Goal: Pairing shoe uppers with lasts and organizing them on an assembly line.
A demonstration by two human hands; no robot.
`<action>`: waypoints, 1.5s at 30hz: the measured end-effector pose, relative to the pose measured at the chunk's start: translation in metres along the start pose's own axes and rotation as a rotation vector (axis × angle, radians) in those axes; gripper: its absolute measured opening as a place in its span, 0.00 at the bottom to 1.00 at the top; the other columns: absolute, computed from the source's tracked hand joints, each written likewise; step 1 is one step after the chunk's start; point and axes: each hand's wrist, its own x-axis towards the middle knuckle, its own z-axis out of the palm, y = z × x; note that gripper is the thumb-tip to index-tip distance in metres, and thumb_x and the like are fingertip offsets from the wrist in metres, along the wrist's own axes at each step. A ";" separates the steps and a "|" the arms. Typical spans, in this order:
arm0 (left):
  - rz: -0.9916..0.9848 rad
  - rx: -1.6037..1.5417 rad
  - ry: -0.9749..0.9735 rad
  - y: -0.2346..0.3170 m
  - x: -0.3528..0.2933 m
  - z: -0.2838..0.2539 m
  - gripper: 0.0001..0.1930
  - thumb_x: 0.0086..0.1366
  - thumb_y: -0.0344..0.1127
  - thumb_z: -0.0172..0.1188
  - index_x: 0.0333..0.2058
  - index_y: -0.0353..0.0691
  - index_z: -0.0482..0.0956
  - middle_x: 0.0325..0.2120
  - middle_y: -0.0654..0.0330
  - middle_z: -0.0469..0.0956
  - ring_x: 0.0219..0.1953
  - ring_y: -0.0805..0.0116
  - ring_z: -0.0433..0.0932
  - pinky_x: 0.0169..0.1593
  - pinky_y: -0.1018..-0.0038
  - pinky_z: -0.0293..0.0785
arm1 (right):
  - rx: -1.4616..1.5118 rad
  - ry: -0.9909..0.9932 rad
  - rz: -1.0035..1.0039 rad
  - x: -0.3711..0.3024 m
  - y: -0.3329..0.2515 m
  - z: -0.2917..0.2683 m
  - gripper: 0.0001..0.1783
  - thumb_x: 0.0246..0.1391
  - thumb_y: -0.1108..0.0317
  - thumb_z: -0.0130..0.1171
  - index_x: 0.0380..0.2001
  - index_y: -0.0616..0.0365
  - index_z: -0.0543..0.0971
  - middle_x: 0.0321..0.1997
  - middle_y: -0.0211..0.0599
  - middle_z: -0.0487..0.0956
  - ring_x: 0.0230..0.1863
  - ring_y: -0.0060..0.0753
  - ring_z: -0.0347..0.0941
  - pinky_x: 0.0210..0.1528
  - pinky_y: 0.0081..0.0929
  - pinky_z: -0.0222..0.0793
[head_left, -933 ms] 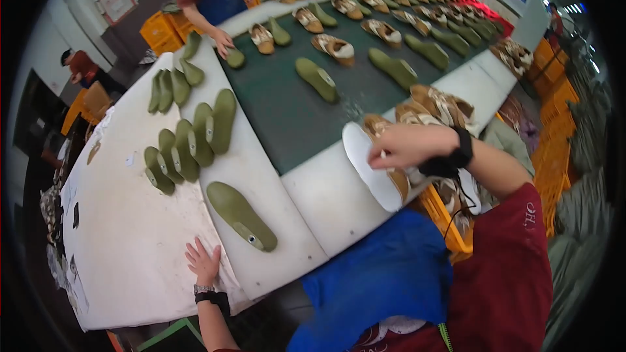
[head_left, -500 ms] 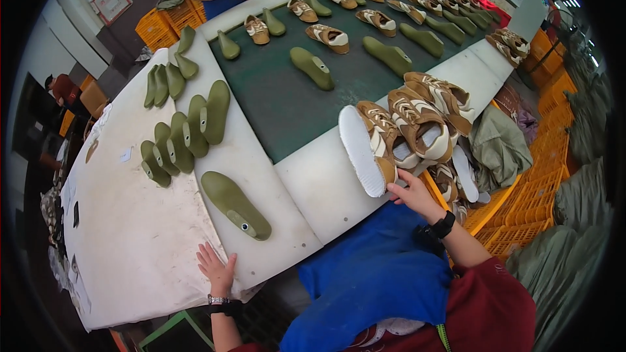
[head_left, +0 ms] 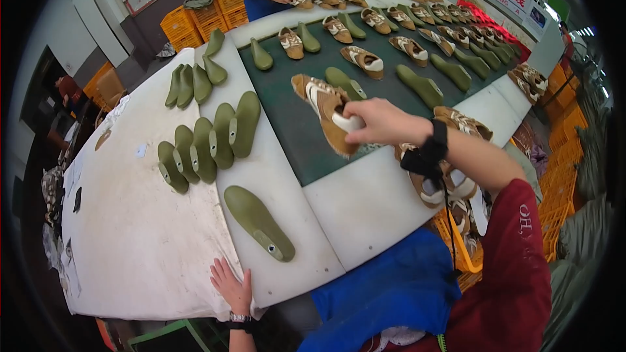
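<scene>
Head view: the right hand (head_left: pixel 381 120) gripped a brown shoe (head_left: pixel 318 105) by its heel, toe toward the far left.
The shoe was over the near part of the green surface (head_left: pixel 280 114), its long axis slanting from near right to far left; whether it touched could not be told. That hand was curled closed around the heel; the left hand (head_left: pixel 233 289) lay spread, holding nothing, on the white table (head_left: pixel 143 241).

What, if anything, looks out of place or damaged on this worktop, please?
Only slightly odd: one green shoe form lies alone near the left hand, apart from the row of five shoe forms. That may be deliberate; nothing looks plainly spilled or damaged.
</scene>
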 end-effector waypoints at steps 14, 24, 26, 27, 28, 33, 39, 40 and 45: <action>-0.064 -0.020 -0.086 0.018 0.003 -0.022 0.37 0.57 0.54 0.50 0.59 0.34 0.55 0.61 0.45 0.51 0.64 0.47 0.45 0.63 0.52 0.39 | -0.335 0.228 0.244 0.255 0.173 0.084 0.09 0.46 0.69 0.52 0.32 0.55 0.77 0.36 0.45 0.78 0.40 0.45 0.75 0.42 0.37 0.71; 0.034 -0.008 0.040 -0.002 -0.005 0.001 0.37 0.53 0.49 0.53 0.58 0.34 0.56 0.61 0.47 0.52 0.63 0.46 0.47 0.62 0.51 0.39 | -0.233 0.215 0.245 0.233 0.149 0.124 0.24 0.46 0.66 0.55 0.50 0.50 0.67 0.50 0.48 0.67 0.44 0.50 0.71 0.45 0.41 0.69; 0.019 -0.014 0.048 -0.001 -0.002 0.002 0.37 0.52 0.48 0.54 0.57 0.34 0.57 0.60 0.47 0.53 0.63 0.45 0.48 0.62 0.50 0.40 | -0.159 0.220 0.008 0.219 0.103 0.127 0.23 0.45 0.64 0.56 0.49 0.50 0.69 0.47 0.48 0.71 0.42 0.49 0.72 0.44 0.39 0.70; 0.018 -0.023 0.060 0.002 0.002 -0.001 0.37 0.50 0.48 0.56 0.56 0.35 0.58 0.60 0.46 0.54 0.62 0.44 0.49 0.62 0.50 0.41 | -0.093 0.175 -0.098 0.206 0.060 0.122 0.23 0.46 0.63 0.56 0.48 0.50 0.69 0.45 0.47 0.73 0.42 0.48 0.73 0.43 0.39 0.70; 0.003 -0.018 0.060 0.001 0.001 -0.003 0.37 0.50 0.48 0.56 0.56 0.35 0.58 0.60 0.46 0.54 0.62 0.44 0.49 0.62 0.50 0.41 | 0.002 0.068 -0.209 0.196 0.023 0.132 0.22 0.47 0.60 0.55 0.48 0.49 0.70 0.41 0.45 0.76 0.42 0.45 0.73 0.43 0.38 0.69; 0.020 -0.020 0.110 0.002 0.004 -0.001 0.35 0.52 0.48 0.56 0.56 0.36 0.59 0.59 0.47 0.55 0.62 0.45 0.50 0.61 0.49 0.42 | -0.082 -0.375 -0.541 0.055 -0.135 0.188 0.25 0.47 0.44 0.53 0.38 0.53 0.72 0.23 0.45 0.77 0.28 0.48 0.75 0.30 0.42 0.69; 0.028 0.005 0.132 0.002 -0.002 0.002 0.34 0.54 0.48 0.56 0.56 0.38 0.59 0.59 0.48 0.55 0.61 0.46 0.51 0.61 0.50 0.44 | 0.086 -0.334 -0.321 0.019 -0.134 0.227 0.17 0.48 0.62 0.49 0.42 0.51 0.70 0.25 0.49 0.77 0.30 0.51 0.75 0.32 0.43 0.68; 0.030 0.007 0.139 0.000 -0.003 0.004 0.34 0.54 0.48 0.56 0.56 0.38 0.59 0.59 0.47 0.55 0.61 0.46 0.51 0.61 0.50 0.44 | 0.142 -0.320 -0.279 0.016 -0.127 0.218 0.17 0.46 0.65 0.46 0.43 0.45 0.70 0.27 0.47 0.78 0.31 0.52 0.74 0.33 0.45 0.68; 0.022 -0.006 0.139 0.007 0.000 0.000 0.34 0.54 0.49 0.56 0.55 0.37 0.60 0.58 0.47 0.56 0.61 0.45 0.51 0.61 0.50 0.44 | 1.055 -0.243 -0.050 0.022 -0.035 0.195 0.15 0.49 0.59 0.54 0.42 0.45 0.72 0.27 0.22 0.70 0.27 0.17 0.65 0.25 0.18 0.62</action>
